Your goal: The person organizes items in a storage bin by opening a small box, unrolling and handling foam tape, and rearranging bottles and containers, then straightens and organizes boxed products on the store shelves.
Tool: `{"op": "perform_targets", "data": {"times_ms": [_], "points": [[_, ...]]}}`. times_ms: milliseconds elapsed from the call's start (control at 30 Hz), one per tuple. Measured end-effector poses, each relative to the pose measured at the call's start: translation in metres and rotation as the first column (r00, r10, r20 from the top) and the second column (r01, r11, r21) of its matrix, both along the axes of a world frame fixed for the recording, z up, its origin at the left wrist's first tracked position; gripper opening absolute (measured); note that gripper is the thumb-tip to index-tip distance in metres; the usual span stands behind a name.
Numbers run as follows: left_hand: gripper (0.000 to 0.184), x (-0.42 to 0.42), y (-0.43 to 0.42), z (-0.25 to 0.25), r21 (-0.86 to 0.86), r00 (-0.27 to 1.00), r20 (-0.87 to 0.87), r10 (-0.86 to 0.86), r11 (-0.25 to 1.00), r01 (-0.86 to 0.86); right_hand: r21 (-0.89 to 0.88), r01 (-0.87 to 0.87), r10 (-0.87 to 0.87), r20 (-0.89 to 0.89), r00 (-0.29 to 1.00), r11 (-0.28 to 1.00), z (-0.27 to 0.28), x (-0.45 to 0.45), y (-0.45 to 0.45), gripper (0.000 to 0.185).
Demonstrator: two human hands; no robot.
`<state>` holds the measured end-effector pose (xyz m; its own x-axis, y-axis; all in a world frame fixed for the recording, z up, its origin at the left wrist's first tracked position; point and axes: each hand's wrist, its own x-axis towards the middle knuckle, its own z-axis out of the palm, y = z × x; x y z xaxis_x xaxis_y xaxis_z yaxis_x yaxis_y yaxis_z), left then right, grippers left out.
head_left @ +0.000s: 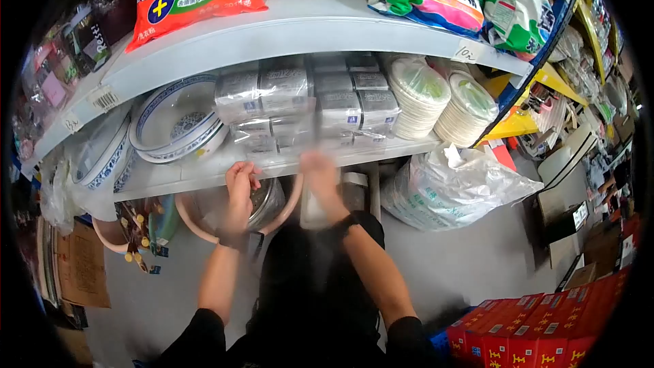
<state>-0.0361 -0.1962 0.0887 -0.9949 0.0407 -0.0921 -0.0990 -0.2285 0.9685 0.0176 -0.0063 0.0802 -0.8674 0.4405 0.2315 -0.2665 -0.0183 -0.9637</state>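
Stacks of grey boxed packs (286,88) in clear plastic wrap fill the middle of the lower shelf. My left hand (240,184) is at the front edge of the shelf (197,176), just below the packs. Its fingers are loosely bent and slightly apart, and I see nothing in them. Motion smears my right hand (320,172), which is in front of the packs near the same edge. Whether its fingers hold or touch anything is not clear.
Blue-and-white bowls (174,119) stand left of the packs, and stacked white lidded containers (417,95) to the right. Detergent bags (197,0) lie on the shelf above. Below are a pink basin (187,221), a white sack (456,187) and red boxes (538,330).
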Motion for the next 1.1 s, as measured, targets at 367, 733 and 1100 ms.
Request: {"op": "perform_targets", "data": {"times_ms": [367, 733, 1100], "points": [[0.014, 0.004, -0.006, 0.002, -0.06, 0.996, 0.037, -0.083, 0.995, 0.085, -0.099, -0.055, 0.057, 0.018, 0.998, 0.994, -0.005, 0.0, 0.004, 0.021], [0.068, -0.012, -0.009, 0.03, -0.417, 0.867, -0.495, -0.061, 0.892, -0.176, -0.04, -0.047, 0.043, -0.102, 0.994, 0.998, 0.066, 0.01, 0.01, 0.045], [0.071, -0.023, 0.015, 0.103, -0.27, 0.759, -0.65, 0.044, 0.92, -0.284, 0.449, 0.158, -0.148, -0.057, 0.987, 0.88, 0.147, 0.002, 0.005, 0.066]]}}
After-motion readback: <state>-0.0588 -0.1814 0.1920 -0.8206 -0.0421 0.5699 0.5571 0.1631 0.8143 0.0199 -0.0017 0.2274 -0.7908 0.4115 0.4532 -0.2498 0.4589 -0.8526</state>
